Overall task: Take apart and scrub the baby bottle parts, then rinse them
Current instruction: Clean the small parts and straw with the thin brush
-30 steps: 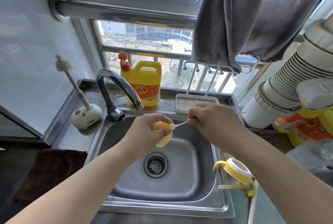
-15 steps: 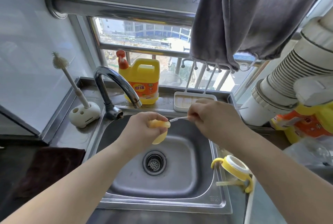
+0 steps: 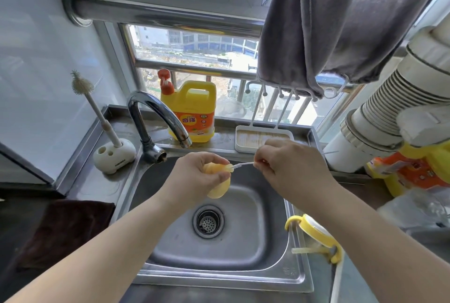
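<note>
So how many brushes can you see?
2: a thin brush pinched in the right hand, and a big brush standing in its holder left of the tap. More may be hidden.

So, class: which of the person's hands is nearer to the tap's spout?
Left. The left hand, gripping the yellow bottle part, sits just below the spout; the right hand, pinching the thin brush, is farther off to the right.

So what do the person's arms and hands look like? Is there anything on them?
Both arms are bare right up to the picture's edge: no sleeves show. The left hand and right hand wear no gloves, and no rings, watch or bracelets show.
</note>
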Demonstrator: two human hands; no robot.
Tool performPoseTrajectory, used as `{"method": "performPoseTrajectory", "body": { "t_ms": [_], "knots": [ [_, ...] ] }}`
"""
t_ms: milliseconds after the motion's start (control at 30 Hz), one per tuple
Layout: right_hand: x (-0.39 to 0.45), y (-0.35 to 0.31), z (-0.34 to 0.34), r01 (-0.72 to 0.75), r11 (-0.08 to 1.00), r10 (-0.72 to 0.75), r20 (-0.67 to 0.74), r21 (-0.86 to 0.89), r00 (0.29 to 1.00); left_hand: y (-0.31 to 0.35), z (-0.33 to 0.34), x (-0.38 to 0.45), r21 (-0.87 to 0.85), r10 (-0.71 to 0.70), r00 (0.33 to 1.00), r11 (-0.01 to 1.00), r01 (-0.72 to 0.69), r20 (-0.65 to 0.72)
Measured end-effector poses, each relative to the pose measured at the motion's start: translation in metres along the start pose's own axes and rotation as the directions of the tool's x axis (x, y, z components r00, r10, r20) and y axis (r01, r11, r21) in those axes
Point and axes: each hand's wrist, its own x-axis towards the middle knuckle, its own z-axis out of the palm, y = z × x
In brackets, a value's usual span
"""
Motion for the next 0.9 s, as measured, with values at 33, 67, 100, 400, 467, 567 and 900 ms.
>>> {"method": "performPoseTrajectory", "body": {
  "t_ms": [33,67,100,400,467,567,900],
  "knots": [
    [0.000,0.003,-0.001,0.002,1.000,-0.002,-0.003,0.001,1.000,0.000,0.000,0.000,0.003,-0.001,1.000,1.000,0.001,-0.002],
    [0.001,0.006,-0.001,0.007,1.000,-0.007,-0.022,-0.004,1.000,0.000,0.000,0.000,0.005,-0.002,1.000,1.000,0.002,-0.005],
    [0.001,0.006,-0.001,0.013,1.000,-0.013,-0.033,-0.005,0.999,0.001,0.000,0.000,0.004,-0.006,1.000,1.000,0.006,-0.006],
    [0.008,0.001,0.005,-0.041,0.978,0.032,0.047,0.205,0.998,0.007,0.004,-0.003,0.073,0.025,0.998,0.997,-0.029,0.051],
    [0.008,-0.003,0.009,-0.020,0.976,0.009,0.052,0.219,0.999,0.007,0.001,-0.001,0.082,0.031,0.999,0.996,-0.034,0.042],
    [0.008,-0.003,0.010,-0.056,0.974,0.027,0.129,0.218,0.991,0.005,0.000,-0.001,0.062,0.038,0.998,0.997,-0.041,0.054],
    [0.000,0.013,0.004,-0.189,0.914,0.127,0.188,0.360,0.974,-0.006,-0.005,0.001,-0.252,0.052,0.992,0.967,-0.022,0.113]
  ]
}}
